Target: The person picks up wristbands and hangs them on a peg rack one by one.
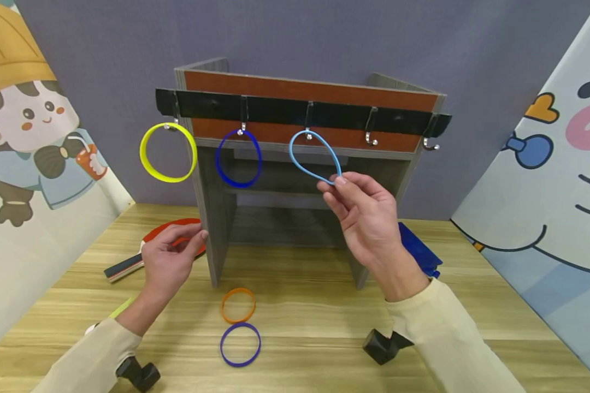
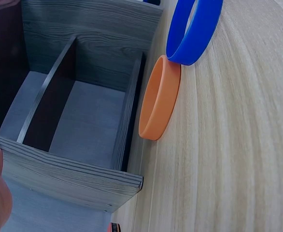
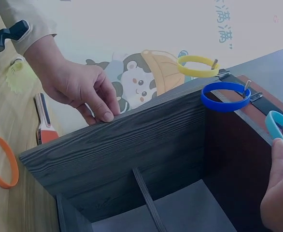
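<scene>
Head view: a grey, cloth-textured back wall [image 1: 295, 33] stands between white side panels [image 1: 39, 164] printed with cartoon figures. The tabletop [image 1: 305, 333] has a pale, streaked wood grain. On it stands a box-shaped cabinet [image 1: 210, 218] of grey wood-grain boards, faced with a red-brown board [image 1: 305, 86]; a flat black rail [image 1: 280, 109] crosses this board. The right grip [image 1: 369, 218] pinches the light blue ring [image 1: 291, 148], pulled to a teardrop, its upper edge at the third hook. The left grip [image 1: 169, 265] touches the cabinet's side edge; whether it clamps the edge cannot be told. The yellow ring [image 1: 143, 155] and dark blue ring [image 1: 241, 184] hang round; the orange ring [image 1: 223, 308] and purple ring [image 1: 241, 364] rest on the tabletop. Five bent metal hooks [image 1: 370, 139] line the rail. The left wrist view adds the orange ring's broad, smooth outer wall; the right wrist view exposes a yellow shuttlecock [image 3: 21, 77], mostly covered by the sleeve in the head view.
</scene>
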Tool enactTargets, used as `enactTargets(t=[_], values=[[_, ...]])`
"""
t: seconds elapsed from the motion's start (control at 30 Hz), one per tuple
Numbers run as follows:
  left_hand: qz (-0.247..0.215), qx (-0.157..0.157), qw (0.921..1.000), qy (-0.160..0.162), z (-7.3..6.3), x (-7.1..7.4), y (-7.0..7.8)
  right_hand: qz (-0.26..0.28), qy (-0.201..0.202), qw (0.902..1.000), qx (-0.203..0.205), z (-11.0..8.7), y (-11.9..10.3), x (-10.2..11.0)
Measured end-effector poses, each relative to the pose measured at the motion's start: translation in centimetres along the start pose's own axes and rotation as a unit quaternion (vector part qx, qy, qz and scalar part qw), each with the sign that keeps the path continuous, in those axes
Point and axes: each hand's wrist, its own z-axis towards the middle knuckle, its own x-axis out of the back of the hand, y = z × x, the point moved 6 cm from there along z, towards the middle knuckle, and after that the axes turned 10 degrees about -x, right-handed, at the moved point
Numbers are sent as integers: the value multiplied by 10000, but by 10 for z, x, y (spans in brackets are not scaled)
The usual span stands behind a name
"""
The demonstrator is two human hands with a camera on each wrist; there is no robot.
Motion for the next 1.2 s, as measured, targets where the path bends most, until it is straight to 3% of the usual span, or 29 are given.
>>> enactTargets(t=[0.37, 0.6, 0.9, 1.2], values=[[148, 122, 9998, -74, 0, 0, 0, -353, 225, 9990, -134, -1, 8, 6], [108, 42, 9999, -21, 0, 0, 2, -550, 360, 9976, -240, -1, 12, 7], [147, 85, 9998, -60, 0, 1, 2, -1161, 566, 9904, -484, -8, 20, 13], [76, 10, 10000, 58, -8, 5, -24, -1229, 334, 9883, -843, -19, 51, 18]])
